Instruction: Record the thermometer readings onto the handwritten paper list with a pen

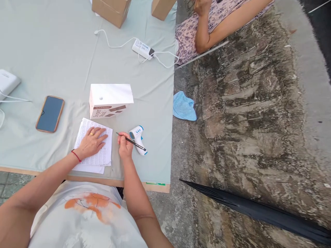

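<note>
My left hand lies flat with fingers spread on a stack of printed sheets near the table's front edge. A dark pen is gripped in my right hand, just right of the papers, its tip pointing left and clear of the sheets. Beside that hand rests a white and blue infrared thermometer, partly crossed by the pen. Behind the papers stands a white box with brown print on its front.
A phone lies to the left, near a white device with cables. Farther back are a white power strip and cardboard boxes. Another person's arm shows beyond the right edge. A blue cloth hangs there; a folded black umbrella lies lower right.
</note>
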